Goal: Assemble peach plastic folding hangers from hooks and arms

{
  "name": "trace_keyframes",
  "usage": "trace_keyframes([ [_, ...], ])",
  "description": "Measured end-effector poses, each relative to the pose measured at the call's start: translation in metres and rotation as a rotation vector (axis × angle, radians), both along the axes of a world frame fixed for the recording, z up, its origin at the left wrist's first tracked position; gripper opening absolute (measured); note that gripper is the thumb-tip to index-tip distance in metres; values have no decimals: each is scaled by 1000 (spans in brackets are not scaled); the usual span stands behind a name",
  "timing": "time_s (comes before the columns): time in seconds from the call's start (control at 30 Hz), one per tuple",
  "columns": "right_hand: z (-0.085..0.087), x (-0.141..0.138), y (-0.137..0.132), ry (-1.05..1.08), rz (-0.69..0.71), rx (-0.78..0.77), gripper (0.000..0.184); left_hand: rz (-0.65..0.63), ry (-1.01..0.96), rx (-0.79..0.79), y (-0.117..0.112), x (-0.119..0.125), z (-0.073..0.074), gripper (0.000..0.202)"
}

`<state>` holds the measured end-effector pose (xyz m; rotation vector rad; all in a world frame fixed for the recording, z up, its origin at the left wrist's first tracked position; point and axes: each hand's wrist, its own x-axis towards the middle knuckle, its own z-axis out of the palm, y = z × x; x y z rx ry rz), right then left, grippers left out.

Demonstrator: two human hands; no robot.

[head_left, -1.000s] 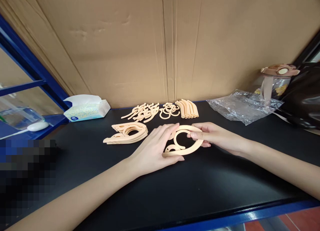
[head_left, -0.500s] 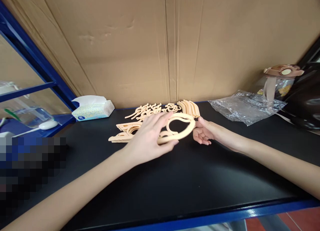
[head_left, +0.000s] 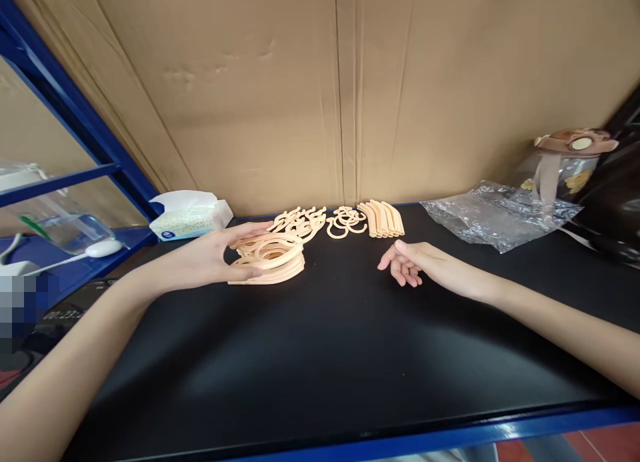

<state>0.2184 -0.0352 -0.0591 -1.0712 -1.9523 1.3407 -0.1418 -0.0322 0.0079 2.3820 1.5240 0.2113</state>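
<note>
My left hand [head_left: 213, 257] is at the left of a stack of beige loop-shaped plastic pieces [head_left: 287, 270]. Its thumb and fingers close round the left end of the top beige loop piece [head_left: 295, 244], which lies on the stack. My right hand [head_left: 407, 263] hovers over the table to the right, palm turned inward, with loosely bent fingers apart and nothing in them. Behind the stack lie small beige hooks [head_left: 345, 222] and a loose pile of curved beige pieces [head_left: 305, 221]. Nearest my right hand is a row of beige curved bars [head_left: 384, 219], lined up side by side.
A tissue pack [head_left: 193, 215] sits at the back left, beside a blue shelf frame [head_left: 85, 177]. Crumpled clear plastic wrap [head_left: 500, 212] and a bottle with a brown lid [head_left: 570, 162] are at the back right. Cardboard [head_left: 260, 102] walls the black table's [head_left: 320, 355] far side.
My left hand has moved left with the loop piece, from mid-table to the stack, and laid it on top. My right hand, then beside the piece's right end, is now apart from it.
</note>
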Motion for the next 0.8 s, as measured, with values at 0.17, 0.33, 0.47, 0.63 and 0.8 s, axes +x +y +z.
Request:
trace_keyframes([
  [0.17,0,0,1,-21,6,22,57,-6,10,-38,6,-8,-6,76],
  [0.33,-2,1,3,-25,28,26,57,-30,12,-69,12,-11,-12,76],
  [0.47,-4,2,3,-22,43,26,57,-28,-6,-54,8,-7,-10,71],
  [0.63,-4,2,4,-21,50,24,55,-6,-29,-23,-1,2,-6,64],
  [0.8,-3,2,3,-25,70,42,53,-5,-42,-16,-1,4,-7,65],
])
